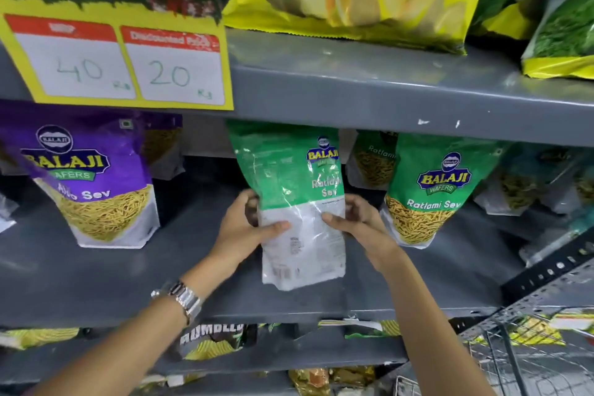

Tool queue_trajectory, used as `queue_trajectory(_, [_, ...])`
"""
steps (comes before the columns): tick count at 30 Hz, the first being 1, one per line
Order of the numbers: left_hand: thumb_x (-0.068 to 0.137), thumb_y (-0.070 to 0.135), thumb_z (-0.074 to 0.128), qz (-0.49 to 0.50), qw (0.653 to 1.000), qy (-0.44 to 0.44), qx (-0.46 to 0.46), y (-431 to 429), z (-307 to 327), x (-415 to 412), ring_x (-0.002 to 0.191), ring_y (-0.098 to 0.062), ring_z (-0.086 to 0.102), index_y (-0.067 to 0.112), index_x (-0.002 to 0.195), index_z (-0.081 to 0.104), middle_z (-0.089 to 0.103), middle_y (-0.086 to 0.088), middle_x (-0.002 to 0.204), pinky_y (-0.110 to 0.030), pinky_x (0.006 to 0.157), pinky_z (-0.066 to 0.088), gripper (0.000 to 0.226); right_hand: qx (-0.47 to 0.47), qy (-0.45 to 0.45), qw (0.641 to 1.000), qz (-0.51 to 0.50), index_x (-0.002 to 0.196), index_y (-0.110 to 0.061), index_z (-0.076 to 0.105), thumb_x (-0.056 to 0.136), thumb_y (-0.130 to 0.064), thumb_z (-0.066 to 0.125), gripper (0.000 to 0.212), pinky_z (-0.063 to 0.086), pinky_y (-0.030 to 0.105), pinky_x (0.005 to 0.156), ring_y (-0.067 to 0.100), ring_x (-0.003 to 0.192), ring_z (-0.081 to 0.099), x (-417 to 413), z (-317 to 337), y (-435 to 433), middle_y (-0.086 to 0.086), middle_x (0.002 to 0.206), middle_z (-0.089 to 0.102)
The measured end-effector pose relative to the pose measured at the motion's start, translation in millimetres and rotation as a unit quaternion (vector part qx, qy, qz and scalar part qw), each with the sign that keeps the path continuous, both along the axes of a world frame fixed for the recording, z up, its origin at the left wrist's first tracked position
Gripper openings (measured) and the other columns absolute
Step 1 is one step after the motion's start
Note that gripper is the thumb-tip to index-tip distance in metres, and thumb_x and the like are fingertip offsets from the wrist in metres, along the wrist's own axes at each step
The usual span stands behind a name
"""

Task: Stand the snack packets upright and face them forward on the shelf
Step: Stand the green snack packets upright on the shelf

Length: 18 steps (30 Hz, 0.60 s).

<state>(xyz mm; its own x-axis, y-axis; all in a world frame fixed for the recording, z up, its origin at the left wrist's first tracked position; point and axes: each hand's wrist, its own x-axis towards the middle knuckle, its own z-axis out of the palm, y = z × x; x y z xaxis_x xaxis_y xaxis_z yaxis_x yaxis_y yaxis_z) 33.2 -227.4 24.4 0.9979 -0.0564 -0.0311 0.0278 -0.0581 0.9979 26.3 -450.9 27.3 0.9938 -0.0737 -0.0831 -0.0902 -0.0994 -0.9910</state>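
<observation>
So the packet in play is a green-and-white glossy plastic pouch of Ratlami Sev (300, 202). It's roughly upright in the middle of the grey metal shelf (96, 283), but showing its printed back side, so my guess is it needs turning round before it's faced properly. Its top sits right up under the grey shelf above (385, 87).

Both hands have it. The left hand (247, 228) pinches the left edge with the thumb across the white lower panel, and the right hand (356, 219) does the same on the right edge, so each grip is clamped on the pouch around mid-height.

Handling-wise, this looks light, crinkly and soft, with loose sev inside that will shift and probably crush if squeezed hard. The film looks slick too, so I'd hold the side seams or the base gusset rather than the belly. It should stand on its flat bottom once it's settled.

Stuff around it: another green Ratlami Sev pouch (430, 190) stands just beside it on the right, front facing out, so there isn't much swing room that side. A purple Aloo Sev pouch (93, 183) stands well apart on the left, leaving open shelf between them. A yellow price card (119, 58) hangs overhead, and a wire basket (530, 357) sits at lower right.
</observation>
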Motion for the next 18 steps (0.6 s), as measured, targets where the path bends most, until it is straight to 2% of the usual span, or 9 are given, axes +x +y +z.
queue_trajectory(2, [0.061,0.003,0.085,-0.013,0.996,-0.068,0.061,6,2,22,0.095,-0.021,0.064,0.020,0.106,0.054,0.066,-0.003,0.107,-0.040,0.085,0.054,0.057,-0.005,-0.043,0.999,-0.014,0.101,-0.012,0.055,0.066,0.001,0.080,0.045,0.053,0.014,0.061,0.003,0.076,0.069,12,4,5,0.000,0.092,0.070])
queue_trajectory(4, [0.062,0.000,0.083,-0.021,0.992,-0.094,0.086,9,-4,42,0.104,-0.027,0.063,0.012,0.115,0.051,0.064,-0.010,0.114,-0.040,0.090,0.052,0.063,-0.035,-0.076,0.996,-0.023,0.103,-0.009,0.052,0.062,-0.001,0.083,0.053,0.055,0.017,0.061,0.011,0.078,0.068,22,0,9,0.000,0.091,0.068])
queue_trajectory(7, [0.064,-0.003,0.081,-0.029,0.992,-0.103,0.063,9,-15,57,0.105,-0.026,0.061,0.014,0.111,0.049,0.062,-0.005,0.111,-0.030,0.084,0.053,0.059,-0.039,-0.096,0.993,-0.060,0.098,-0.011,0.049,0.058,0.000,0.085,0.055,0.053,0.017,0.063,0.022,0.080,0.065,28,-10,12,0.010,0.088,0.064])
queue_trajectory(9, [0.066,-0.002,0.080,-0.028,0.992,-0.110,0.051,8,-20,60,0.102,-0.021,0.060,0.015,0.108,0.049,0.060,0.001,0.106,-0.020,0.079,0.054,0.056,-0.029,-0.106,0.991,-0.071,0.091,-0.019,0.047,0.058,0.001,0.085,0.054,0.050,0.012,0.061,0.006,0.075,0.065,31,-14,11,0.003,0.085,0.061])
queue_trajectory(10, [0.066,-0.001,0.080,-0.029,0.992,-0.110,0.048,7,-22,60,0.102,-0.018,0.060,0.016,0.108,0.048,0.059,0.004,0.105,-0.019,0.079,0.054,0.055,-0.034,-0.103,0.992,-0.069,0.091,-0.020,0.046,0.058,0.000,0.085,0.055,0.050,0.012,0.061,0.004,0.073,0.063,32,-14,9,0.000,0.086,0.060])
queue_trajectory(13, [0.065,0.004,0.082,-0.028,0.992,-0.113,0.053,10,-26,61,0.101,-0.013,0.059,0.019,0.108,0.048,0.059,0.009,0.104,-0.022,0.084,0.053,0.057,-0.025,-0.076,0.996,-0.035,0.099,-0.012,0.044,0.058,0.001,0.084,0.058,0.056,0.020,0.068,0.012,0.080,0.065,32,-11,4,0.006,0.095,0.063])
queue_trajectory(15, [0.065,0.007,0.083,-0.021,0.990,-0.127,0.059,10,-26,58,0.099,-0.006,0.059,0.020,0.112,0.048,0.058,0.010,0.106,-0.019,0.082,0.054,0.060,0.003,-0.080,0.997,-0.017,0.102,-0.010,0.046,0.060,0.006,0.082,0.057,0.055,0.017,0.068,0.004,0.081,0.069,31,-5,2,0.002,0.098,0.066])
queue_trajectory(18, [0.065,0.022,0.085,0.063,0.975,-0.171,0.127,5,-30,50,0.086,-0.001,0.057,0.019,0.117,0.046,0.055,0.006,0.101,-0.015,0.069,0.050,0.065,0.062,-0.116,0.991,-0.027,0.099,-0.015,0.050,0.068,0.007,0.075,0.045,0.053,0.014,0.074,0.002,0.087,0.068,31,6,-1,0.003,0.102,0.066])
